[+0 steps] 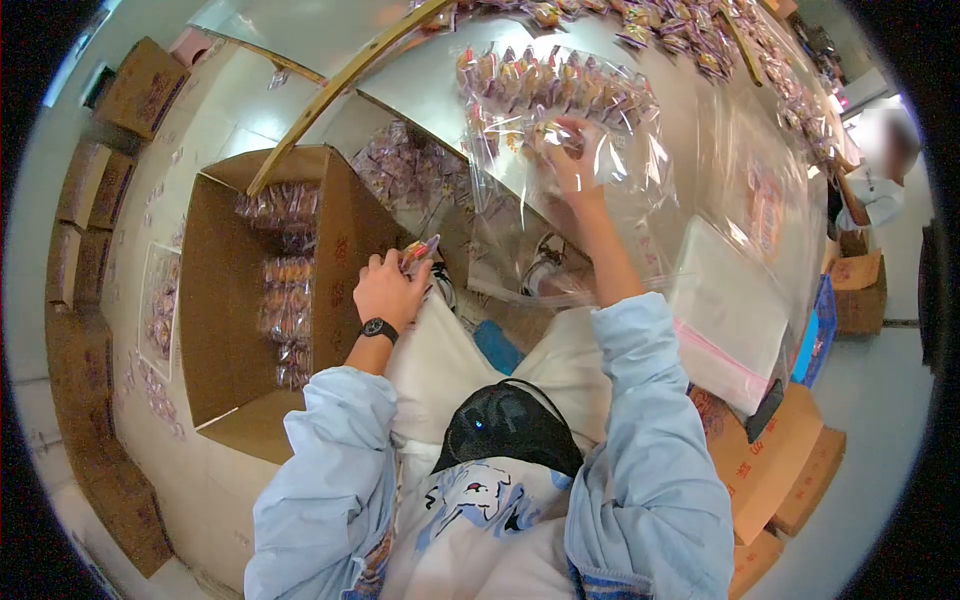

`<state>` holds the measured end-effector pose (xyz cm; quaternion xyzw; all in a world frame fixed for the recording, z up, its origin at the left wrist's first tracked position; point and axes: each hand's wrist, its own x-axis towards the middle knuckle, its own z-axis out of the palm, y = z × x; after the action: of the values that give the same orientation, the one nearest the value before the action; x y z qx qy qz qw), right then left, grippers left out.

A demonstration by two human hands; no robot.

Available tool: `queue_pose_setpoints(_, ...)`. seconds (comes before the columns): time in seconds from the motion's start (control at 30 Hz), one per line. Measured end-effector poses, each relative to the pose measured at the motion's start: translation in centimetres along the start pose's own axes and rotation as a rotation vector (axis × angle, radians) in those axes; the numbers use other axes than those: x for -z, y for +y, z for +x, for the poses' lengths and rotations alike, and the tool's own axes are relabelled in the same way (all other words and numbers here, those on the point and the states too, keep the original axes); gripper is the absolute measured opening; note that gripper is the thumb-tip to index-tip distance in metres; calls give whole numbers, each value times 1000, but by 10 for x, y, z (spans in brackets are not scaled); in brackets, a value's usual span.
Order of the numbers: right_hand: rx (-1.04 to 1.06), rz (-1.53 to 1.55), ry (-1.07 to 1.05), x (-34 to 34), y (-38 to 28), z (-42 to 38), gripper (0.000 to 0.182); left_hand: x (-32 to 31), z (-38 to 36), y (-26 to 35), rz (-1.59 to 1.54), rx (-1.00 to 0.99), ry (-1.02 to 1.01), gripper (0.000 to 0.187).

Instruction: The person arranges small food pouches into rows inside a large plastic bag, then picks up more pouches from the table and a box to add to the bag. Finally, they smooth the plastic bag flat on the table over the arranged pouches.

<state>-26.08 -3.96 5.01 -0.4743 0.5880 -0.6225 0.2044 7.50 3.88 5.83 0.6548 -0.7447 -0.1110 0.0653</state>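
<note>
My left hand (388, 291), a black watch on its wrist, is closed on a small wrapped snack (420, 254) above my left thigh. Inside a large clear plastic bag (640, 215) is my right hand (572, 160), its fingers curled round a wrapped snack that the shiny film partly hides. Rows of wrapped snacks (555, 85) in purple-and-clear packets fill the far end of the bag, on the metal tabletop (410, 85). The near, loose part of the bag hangs over the table edge around my forearm.
An open cardboard box (345, 240) at my left holds bagged snacks (285, 285). Loose packets (690, 40) are heaped across the far table. Flat clear bags (730, 300) lie at my right. Stacked cartons (785, 460) stand beyond, and a co-worker (880, 180) is at far right.
</note>
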Motion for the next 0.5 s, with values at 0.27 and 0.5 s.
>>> queue_pose_setpoints(0.27, -9, -4, -75, 4, -23, -14, 50, 0, 2, 1, 27, 6, 4, 57)
queue_pose_setpoints(0.5, 333, -143, -67, -36, -40, -5, 59, 1, 4, 9, 42, -17, -15, 57)
